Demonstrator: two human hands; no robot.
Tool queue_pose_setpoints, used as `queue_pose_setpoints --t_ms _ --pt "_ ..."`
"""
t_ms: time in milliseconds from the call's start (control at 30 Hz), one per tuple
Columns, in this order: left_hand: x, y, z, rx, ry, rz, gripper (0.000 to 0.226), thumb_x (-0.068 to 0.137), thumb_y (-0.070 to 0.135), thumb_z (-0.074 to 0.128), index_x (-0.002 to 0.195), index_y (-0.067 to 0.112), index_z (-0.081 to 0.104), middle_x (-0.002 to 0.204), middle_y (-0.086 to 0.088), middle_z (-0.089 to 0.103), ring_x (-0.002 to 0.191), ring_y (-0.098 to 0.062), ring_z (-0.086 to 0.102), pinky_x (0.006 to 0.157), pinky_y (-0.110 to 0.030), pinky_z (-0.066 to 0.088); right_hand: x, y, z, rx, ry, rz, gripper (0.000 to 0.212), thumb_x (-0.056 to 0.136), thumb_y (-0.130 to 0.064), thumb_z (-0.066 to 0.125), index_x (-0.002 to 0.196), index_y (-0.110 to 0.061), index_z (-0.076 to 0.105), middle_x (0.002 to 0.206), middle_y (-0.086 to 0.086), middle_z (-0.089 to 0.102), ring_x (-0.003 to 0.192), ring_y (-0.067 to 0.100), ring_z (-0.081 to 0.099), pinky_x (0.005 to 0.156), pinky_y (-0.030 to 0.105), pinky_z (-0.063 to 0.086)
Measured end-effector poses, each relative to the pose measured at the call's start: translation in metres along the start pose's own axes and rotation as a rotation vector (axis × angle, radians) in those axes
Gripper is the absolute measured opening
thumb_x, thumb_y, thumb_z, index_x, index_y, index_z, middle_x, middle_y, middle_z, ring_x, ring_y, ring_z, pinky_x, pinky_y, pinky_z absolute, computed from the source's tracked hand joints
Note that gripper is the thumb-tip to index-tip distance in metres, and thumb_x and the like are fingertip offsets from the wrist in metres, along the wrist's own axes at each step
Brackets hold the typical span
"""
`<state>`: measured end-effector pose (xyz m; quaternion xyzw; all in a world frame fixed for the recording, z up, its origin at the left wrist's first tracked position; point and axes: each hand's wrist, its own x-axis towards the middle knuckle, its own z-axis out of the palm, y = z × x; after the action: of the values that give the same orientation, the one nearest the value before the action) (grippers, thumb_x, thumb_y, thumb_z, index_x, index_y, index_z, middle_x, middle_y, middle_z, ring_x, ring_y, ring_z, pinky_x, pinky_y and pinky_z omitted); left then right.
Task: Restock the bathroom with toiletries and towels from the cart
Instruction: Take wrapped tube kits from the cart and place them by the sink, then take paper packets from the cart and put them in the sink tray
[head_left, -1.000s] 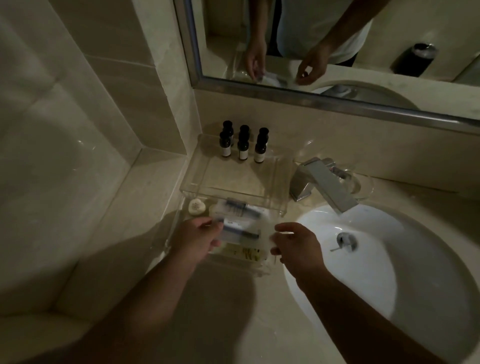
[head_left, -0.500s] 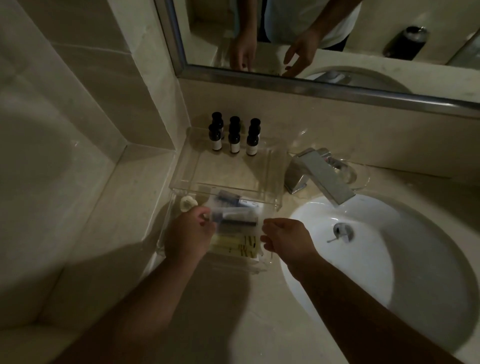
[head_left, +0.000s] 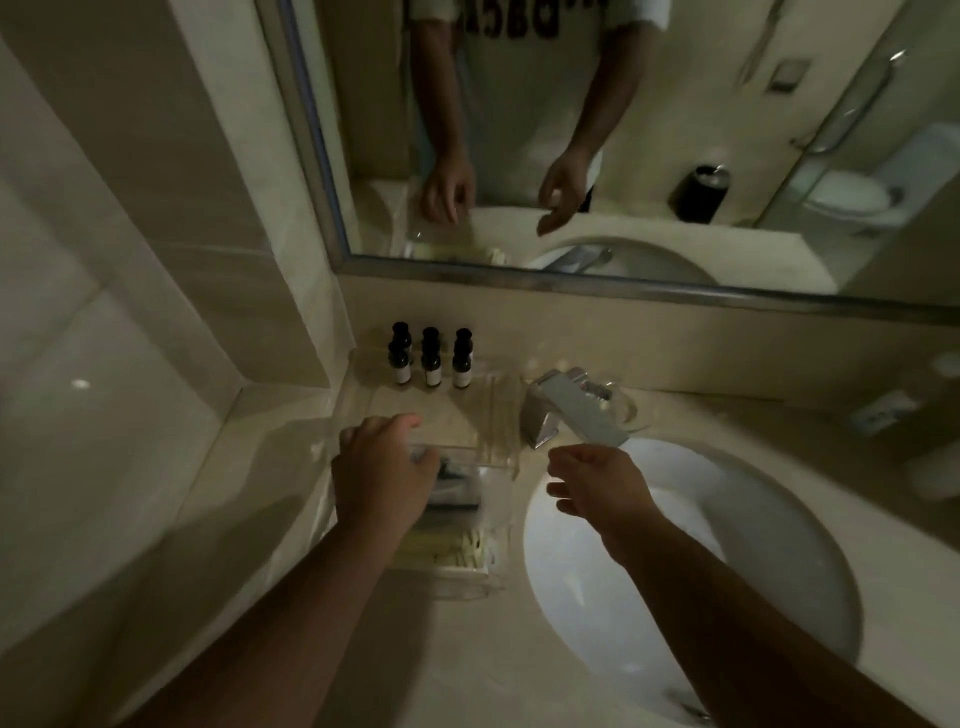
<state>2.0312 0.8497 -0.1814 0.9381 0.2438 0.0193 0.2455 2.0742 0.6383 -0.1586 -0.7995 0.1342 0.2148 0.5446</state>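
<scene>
Head view: left hand (head_left: 384, 478) down on toiletry packets (head_left: 462, 551) in clear tray (head_left: 498, 431), tray against the left wall edge of the table (head_left: 467, 649), grip indeterminate, right hand (head_left: 597, 483) loosely spread, empty, above basin (head_left: 727, 571) rim, faucet (head_left: 576, 415) just beside tray, three bottles (head_left: 430, 358) at rear.

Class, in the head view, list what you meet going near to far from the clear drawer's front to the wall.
In order: yellowish packets → left hand → three dark bottles → mirror frame.
</scene>
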Motion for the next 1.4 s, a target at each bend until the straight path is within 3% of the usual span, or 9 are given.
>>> queue_pose_setpoints --t_ms 200,300,400,467,533,633,767,1233,1400 --pt "0.008 0.084 -0.018 -0.054 -0.003 0.232 0.04 0.09 0.043 0.057 0.129 0.036 0.058 0.131 0.002 0.057 0.12 -0.026 0.047 0.096 -0.04 0.043 -0.023 -0.025 -0.087 -0.256 0.207 -0.176 0.022 0.088 -0.016 0.063 0.07 -0.004 0.066 0.072 0.02 0.067 0.066 0.022 0.059 0.069 0.047 0.055" --pt "0.003 0.135 -0.024 -0.034 -0.052 0.362 0.046 0.088 0.043 0.056 0.133 0.032 0.057 0.133 -0.004 0.057 0.122 -0.03 0.047 0.101 -0.037 0.04 -0.046 -0.035 -0.141 -0.442 0.29 -0.227 0.029 0.09 -0.021 0.062 0.062 -0.024 0.056 0.07 -0.008 0.054 0.066 0.01 0.049 0.054 0.024 0.039" --pt "-0.014 0.189 -0.039 0.031 -0.101 0.468 0.052 0.089 0.05 0.053 0.139 0.036 0.051 0.144 0.0 0.05 0.128 -0.029 0.041 0.104 -0.037 0.035 -0.078 -0.044 -0.195 -0.524 0.385 -0.233 0.01 0.091 -0.03 0.062 0.095 -0.026 0.069 0.101 -0.001 0.068 0.092 0.021 0.063 0.07 0.024 0.046" --pt "-0.029 0.225 -0.054 0.063 -0.102 0.559 0.055 0.09 0.052 0.051 0.142 0.036 0.047 0.148 0.002 0.046 0.133 -0.028 0.039 0.108 -0.038 0.033 -0.101 -0.05 -0.229 -0.608 0.461 -0.218 0.035 0.092 -0.037 0.059 0.123 -0.024 0.065 0.123 0.002 0.067 0.11 0.026 0.063 0.087 0.029 0.049" --pt "-0.047 0.259 -0.07 0.068 -0.077 0.656 0.054 0.091 0.053 0.049 0.142 0.036 0.046 0.147 0.002 0.047 0.132 -0.027 0.037 0.108 -0.039 0.033 -0.123 -0.053 -0.262 -0.679 0.54 -0.22 0.041 0.089 -0.042 0.058 0.127 -0.026 0.063 0.125 0.006 0.067 0.111 0.027 0.063 0.092 0.034 0.052" --pt "-0.082 0.308 -0.092 0.052 -0.049 0.776 0.057 0.092 0.057 0.047 0.145 0.037 0.043 0.148 0.001 0.045 0.132 -0.027 0.036 0.108 -0.041 0.034 -0.165 -0.056 -0.31 -0.766 0.655 -0.24 0.041 0.083 -0.053 0.054 0.116 -0.03 0.063 0.116 0.006 0.069 0.098 0.026 0.066 0.085 0.04 0.057" --pt "-0.142 0.368 -0.109 0.029 -0.002 0.874 0.06 0.092 0.06 0.048 0.146 0.036 0.042 0.151 0.002 0.044 0.134 -0.029 0.035 0.107 -0.04 0.034 -0.242 -0.049 -0.376 -0.806 0.826 -0.264 0.052 0.089 -0.053 0.058 0.133 -0.026 0.056 0.13 0.01 0.062 0.117 0.033 0.059 0.096 0.043 0.051" --pt "-0.412 0.493 -0.087 -0.166 -0.212 1.221 0.065 0.092 0.056 0.053 0.151 0.033 0.036 0.157 -0.003 0.035 0.143 -0.031 0.027 0.115 -0.038 0.027 -0.491 0.078 -0.521 -0.832 1.199 -0.147 0.053 0.09 -0.053 0.062 0.137 -0.027 0.056 0.132 0.009 0.057 0.114 0.029 0.058 0.091 0.035 0.05" --pt "-0.509 0.522 -0.059 -0.181 -0.33 1.419 0.064 0.091 0.059 0.053 0.148 0.033 0.039 0.155 0.0 0.038 0.141 -0.027 0.031 0.115 -0.039 0.03 -0.575 0.139 -0.539 -0.788 1.275 0.029 0.051 0.09 -0.051 0.062 0.135 -0.028 0.057 0.132 0.008 0.057 0.114 0.028 0.059 0.091 0.035 0.051"
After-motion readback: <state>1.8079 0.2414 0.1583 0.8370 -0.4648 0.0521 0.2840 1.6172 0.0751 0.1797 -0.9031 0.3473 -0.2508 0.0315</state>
